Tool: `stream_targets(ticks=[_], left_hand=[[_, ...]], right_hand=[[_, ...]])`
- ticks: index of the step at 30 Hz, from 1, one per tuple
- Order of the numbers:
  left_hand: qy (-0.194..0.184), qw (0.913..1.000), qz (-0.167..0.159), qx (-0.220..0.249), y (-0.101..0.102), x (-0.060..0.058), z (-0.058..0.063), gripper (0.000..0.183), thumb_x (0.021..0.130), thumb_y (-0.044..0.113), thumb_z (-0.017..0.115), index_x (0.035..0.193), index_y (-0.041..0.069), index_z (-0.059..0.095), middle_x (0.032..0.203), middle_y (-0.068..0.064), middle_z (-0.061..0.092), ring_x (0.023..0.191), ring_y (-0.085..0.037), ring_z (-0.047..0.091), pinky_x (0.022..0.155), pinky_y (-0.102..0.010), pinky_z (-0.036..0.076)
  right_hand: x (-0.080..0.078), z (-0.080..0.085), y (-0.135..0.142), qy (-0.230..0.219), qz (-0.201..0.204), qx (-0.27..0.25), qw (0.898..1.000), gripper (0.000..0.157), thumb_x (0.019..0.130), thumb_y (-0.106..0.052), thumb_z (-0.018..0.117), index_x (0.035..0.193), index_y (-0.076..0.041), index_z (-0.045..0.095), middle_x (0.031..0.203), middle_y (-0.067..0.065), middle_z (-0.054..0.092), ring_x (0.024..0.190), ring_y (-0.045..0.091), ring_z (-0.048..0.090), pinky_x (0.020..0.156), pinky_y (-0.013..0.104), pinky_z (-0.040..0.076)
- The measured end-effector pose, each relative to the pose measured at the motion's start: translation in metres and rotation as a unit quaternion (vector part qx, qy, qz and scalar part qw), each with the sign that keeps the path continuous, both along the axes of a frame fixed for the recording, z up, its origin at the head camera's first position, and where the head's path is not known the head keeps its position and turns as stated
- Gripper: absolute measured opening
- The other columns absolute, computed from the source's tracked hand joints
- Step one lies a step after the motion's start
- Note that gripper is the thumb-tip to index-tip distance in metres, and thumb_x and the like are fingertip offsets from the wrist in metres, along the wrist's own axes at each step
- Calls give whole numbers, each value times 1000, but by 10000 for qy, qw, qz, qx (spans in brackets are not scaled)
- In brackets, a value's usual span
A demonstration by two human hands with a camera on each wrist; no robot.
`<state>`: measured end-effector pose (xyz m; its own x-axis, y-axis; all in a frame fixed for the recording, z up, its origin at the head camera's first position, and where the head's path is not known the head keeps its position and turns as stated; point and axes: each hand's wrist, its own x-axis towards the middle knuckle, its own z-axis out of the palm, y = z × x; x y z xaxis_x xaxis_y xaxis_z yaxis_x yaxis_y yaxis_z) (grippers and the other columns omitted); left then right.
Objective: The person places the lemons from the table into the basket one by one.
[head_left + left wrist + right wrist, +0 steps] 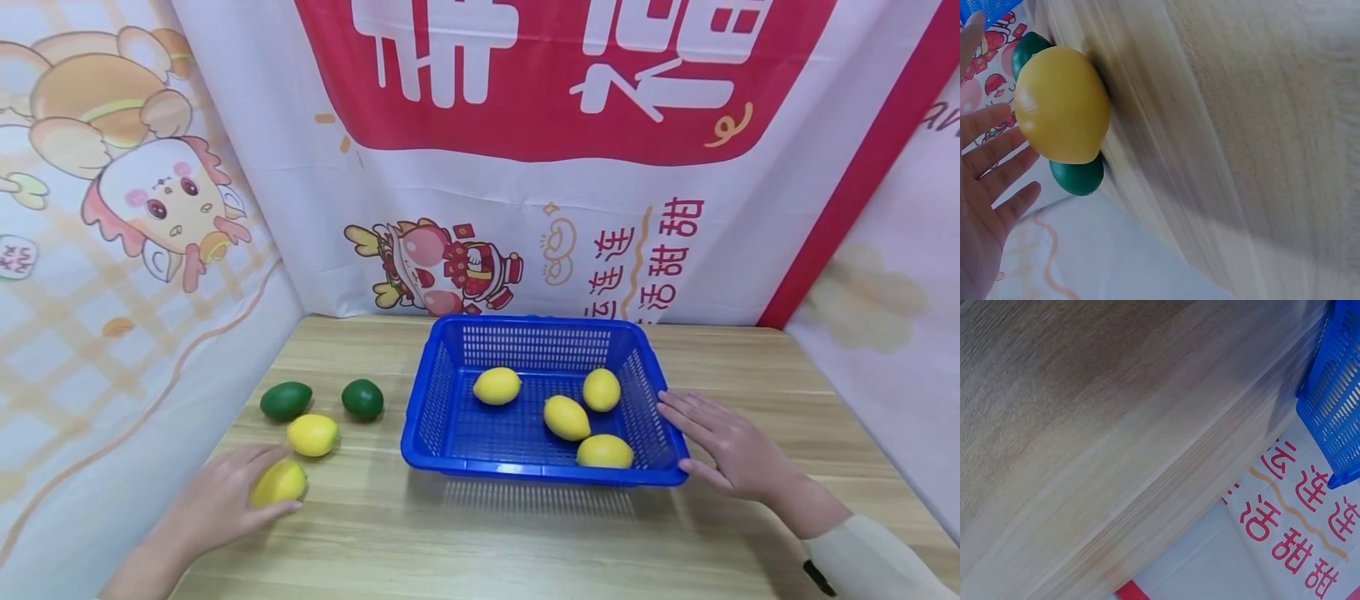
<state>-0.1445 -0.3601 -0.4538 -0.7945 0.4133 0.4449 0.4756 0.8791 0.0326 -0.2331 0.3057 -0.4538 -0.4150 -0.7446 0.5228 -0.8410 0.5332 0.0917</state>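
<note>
In the head view my left hand (213, 500) is at the near side of a yellow lemon (283, 483) on the table, thumb and fingers spread around it. The left wrist view shows those fingers (997, 147) extended, with a gap between palm and lemon (1063, 103). Just beyond lie another lemon (313, 435) and two dark green lemon-shaped fruits, one at the left (287, 402) and one nearer the basket (363, 400). My right hand (731, 446) rests straight fingers on the right rim of a blue plastic basket (540, 471). Several lemons (497, 386) lie inside it.
The wooden table (360, 533) carries everything. Behind it hangs a white and red printed cloth (480, 192), and a patterned cloth (112, 333) borders the left side. From the right wrist camera, the basket's slotted side (1335, 394) shows but no hand.
</note>
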Motion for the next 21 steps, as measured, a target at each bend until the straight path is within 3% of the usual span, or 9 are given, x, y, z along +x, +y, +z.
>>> stream_targets(ticks=[4,11,21], left_hand=[[-194,9998,53,52,-2,0,-4,74,62,55,85,113,4,68,108,-15,68,94,-35,66,76,-53,55],[-860,9954,357,207,-4,1,-9,83,62,62,81,120,5,63,113,-18,66,97,-38,64,79,-56,53],[-1459,9872,521,382,-2,-2,-12,83,62,57,84,124,6,61,119,-18,63,104,-39,61,85,-57,50]], right_hand=[[0,-1,0,-62,-17,22,10000,69,100,-53,37,132,5,56,138,20,52,136,26,40,117,27,16],[0,-2,1,-121,-55,46,9999,68,100,-53,38,133,4,56,139,20,51,136,26,39,117,27,16],[0,-1,0,-125,-66,-2,9999,69,100,-53,37,133,4,55,139,20,51,136,26,39,117,27,16]])
